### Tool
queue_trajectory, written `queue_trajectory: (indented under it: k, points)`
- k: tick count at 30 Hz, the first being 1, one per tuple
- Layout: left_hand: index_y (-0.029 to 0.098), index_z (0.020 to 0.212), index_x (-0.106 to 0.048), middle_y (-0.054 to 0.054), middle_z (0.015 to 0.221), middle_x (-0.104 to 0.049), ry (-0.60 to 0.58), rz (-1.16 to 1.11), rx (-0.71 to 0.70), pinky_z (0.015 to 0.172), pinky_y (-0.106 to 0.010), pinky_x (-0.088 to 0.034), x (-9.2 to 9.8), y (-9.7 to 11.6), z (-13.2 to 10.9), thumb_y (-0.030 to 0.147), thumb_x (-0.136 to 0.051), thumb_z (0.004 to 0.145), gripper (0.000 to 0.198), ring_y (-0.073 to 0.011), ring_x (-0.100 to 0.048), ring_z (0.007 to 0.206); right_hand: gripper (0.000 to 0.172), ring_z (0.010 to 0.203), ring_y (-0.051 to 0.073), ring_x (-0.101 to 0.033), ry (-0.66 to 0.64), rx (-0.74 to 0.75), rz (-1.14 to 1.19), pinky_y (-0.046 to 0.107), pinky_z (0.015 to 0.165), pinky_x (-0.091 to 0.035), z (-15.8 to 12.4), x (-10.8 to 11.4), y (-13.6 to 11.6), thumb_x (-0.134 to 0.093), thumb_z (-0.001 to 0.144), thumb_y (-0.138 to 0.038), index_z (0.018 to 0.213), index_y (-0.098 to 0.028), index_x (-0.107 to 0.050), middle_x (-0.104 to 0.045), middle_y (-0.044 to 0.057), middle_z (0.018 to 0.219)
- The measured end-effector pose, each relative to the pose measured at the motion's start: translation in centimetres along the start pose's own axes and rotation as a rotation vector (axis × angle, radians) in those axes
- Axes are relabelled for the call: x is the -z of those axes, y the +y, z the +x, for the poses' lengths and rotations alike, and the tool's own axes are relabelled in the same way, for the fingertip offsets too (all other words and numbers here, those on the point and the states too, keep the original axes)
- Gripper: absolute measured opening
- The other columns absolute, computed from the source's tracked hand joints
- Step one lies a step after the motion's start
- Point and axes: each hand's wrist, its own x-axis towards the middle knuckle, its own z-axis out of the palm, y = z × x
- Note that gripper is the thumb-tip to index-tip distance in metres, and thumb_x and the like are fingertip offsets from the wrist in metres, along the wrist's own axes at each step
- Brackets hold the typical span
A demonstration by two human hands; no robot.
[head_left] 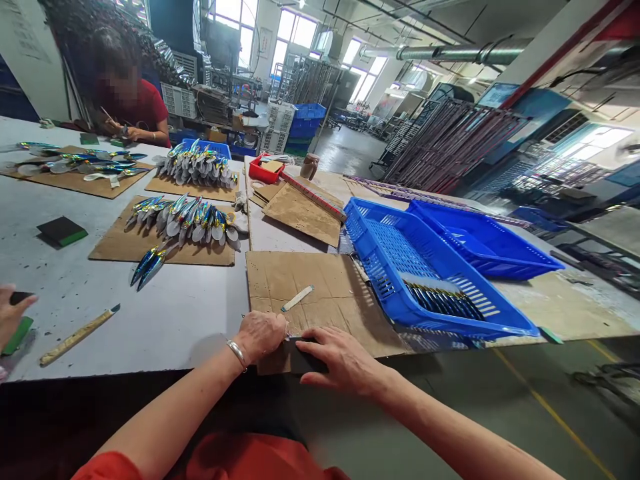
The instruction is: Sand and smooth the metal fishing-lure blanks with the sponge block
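My left hand [260, 335] is closed around a small shiny piece at the near edge of a cardboard sheet [325, 287]. My right hand [343, 360] lies flat on a dark block [300, 360] at the table edge, pressing it down. The piece in my left hand meets the block between the two hands. A thin knife-like strip [297, 298] lies on the cardboard just beyond my hands. A bracelet sits on my left wrist.
A blue basket [385, 253] with several iridescent pieces [443, 301] stands right of the cardboard, a second blue basket [487, 243] behind it. Piles of iridescent pieces [185, 223] lie on cardboard further left. A person in red works at the far left; another person's hand [13, 313] is at the left edge.
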Motion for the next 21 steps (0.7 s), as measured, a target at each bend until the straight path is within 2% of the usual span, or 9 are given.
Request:
queue_trajectory:
  k: [3,9,11,14,17,21]
  points:
    - [0.010,0.096,-0.067,-0.018,0.084,-0.073,0.001,0.003,-0.001,0.068,-0.043,-0.060,0.2,0.1,0.0,0.023,-0.041,0.099,0.029,-0.0325,-0.075,0.082,0.043,0.098,0.030,-0.065,-0.081,-0.063,-0.030,0.040,0.084,-0.053,0.2,1.1,-0.5,-0.086,0.083,-0.049,0.112,-0.021,-0.073,-0.066,0.010,0.115]
    - [0.011,0.096,-0.068,-0.017,0.087,-0.074,0.000,0.006,-0.011,0.069,-0.041,-0.059,0.3,0.1,-0.2,0.024,-0.040,0.100,0.031,-0.0308,-0.075,0.083,0.056,0.109,0.032,-0.062,0.050,-0.058,-0.039,0.044,0.092,-0.051,0.0,-0.9,-0.3,-0.086,0.084,-0.045,0.128,-0.018,-0.066,-0.063,0.014,0.126]
    - [0.011,0.096,-0.067,-0.017,0.086,-0.073,0.004,0.013,-0.006,0.069,-0.040,-0.059,0.1,0.2,-0.1,0.024,-0.041,0.100,0.030,-0.0306,-0.075,0.083,0.055,0.106,0.032,-0.062,0.035,-0.047,-0.035,0.043,0.090,-0.052,-0.3,-1.0,-0.2,-0.086,0.084,-0.043,0.129,-0.018,-0.066,-0.063,0.014,0.126]
    - [0.011,0.096,-0.067,-0.017,0.086,-0.073,0.014,0.025,0.001,0.068,-0.039,-0.059,-0.4,0.2,-0.1,0.027,-0.042,0.101,0.030,-0.0298,-0.074,0.081,0.049,0.099,0.031,-0.064,-0.029,-0.071,-0.068,0.041,0.085,-0.053,-0.2,-0.6,-0.6,-0.087,0.083,-0.046,0.121,-0.020,-0.070,-0.065,0.012,0.117]
    - [0.012,0.096,-0.066,-0.016,0.086,-0.072,0.029,0.040,0.000,0.066,-0.038,-0.057,-0.8,0.2,-0.1,0.027,-0.039,0.102,0.031,-0.0294,-0.074,0.079,0.048,0.101,0.032,-0.064,-0.018,-0.101,-0.107,0.042,0.088,-0.052,0.2,-0.1,-1.4,-0.087,0.081,-0.047,0.118,-0.020,-0.070,-0.065,0.012,0.116]
    - [0.012,0.096,-0.066,-0.016,0.089,-0.071,0.058,0.065,-0.020,0.065,-0.037,-0.054,-1.0,0.2,-0.5,0.029,-0.037,0.103,0.034,-0.0292,-0.072,0.079,0.043,0.099,0.032,-0.065,-0.026,-0.166,-0.160,0.043,0.086,-0.053,-1.5,0.6,-0.3,-0.087,0.082,-0.040,0.115,-0.018,-0.071,-0.066,0.013,0.112]
